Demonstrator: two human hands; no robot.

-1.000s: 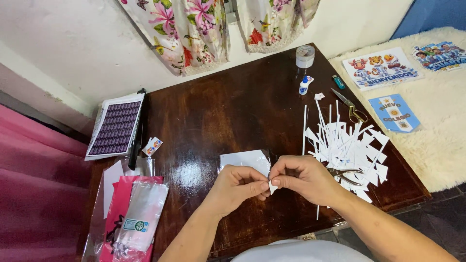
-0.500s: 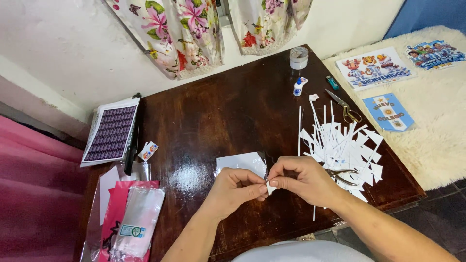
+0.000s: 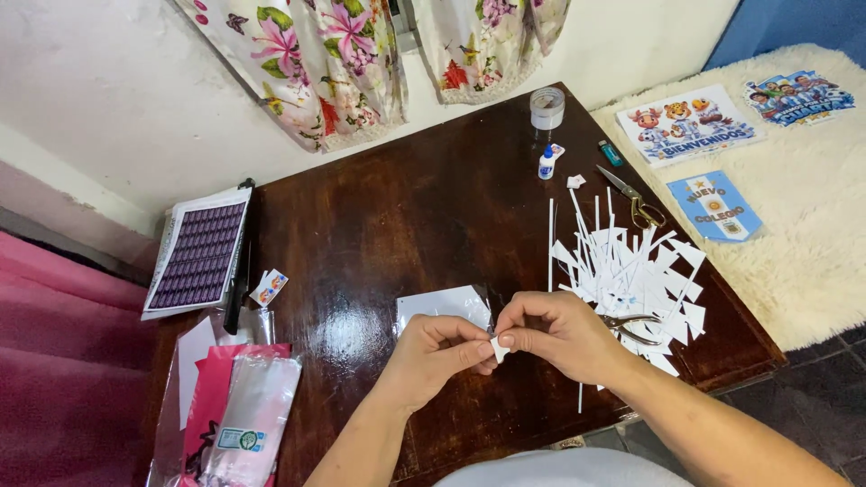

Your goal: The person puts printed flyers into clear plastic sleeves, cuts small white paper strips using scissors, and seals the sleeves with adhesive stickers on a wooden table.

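Observation:
My left hand (image 3: 437, 353) and my right hand (image 3: 557, 335) meet over the near edge of a dark wooden table (image 3: 406, 207). Both pinch one small white paper piece (image 3: 497, 350) between thumbs and fingertips. Just behind the hands lies a white sheet of paper (image 3: 444, 304). A heap of white paper strips and triangular scraps (image 3: 631, 266) lies to the right of my right hand, with small scissors (image 3: 630, 323) partly under it.
Gold-handled scissors (image 3: 631, 200), a small glue bottle (image 3: 546, 163), a tape roll (image 3: 547, 107) and a lighter (image 3: 611, 152) sit at the far right. A purple sticker sheet (image 3: 198, 255) and pink packets (image 3: 234, 406) lie left. Printed cards (image 3: 690, 124) rest on a cream rug.
The hands stay together on the small paper piece, fingers shifting slightly. The view has drifted a little; nothing on the table has moved.

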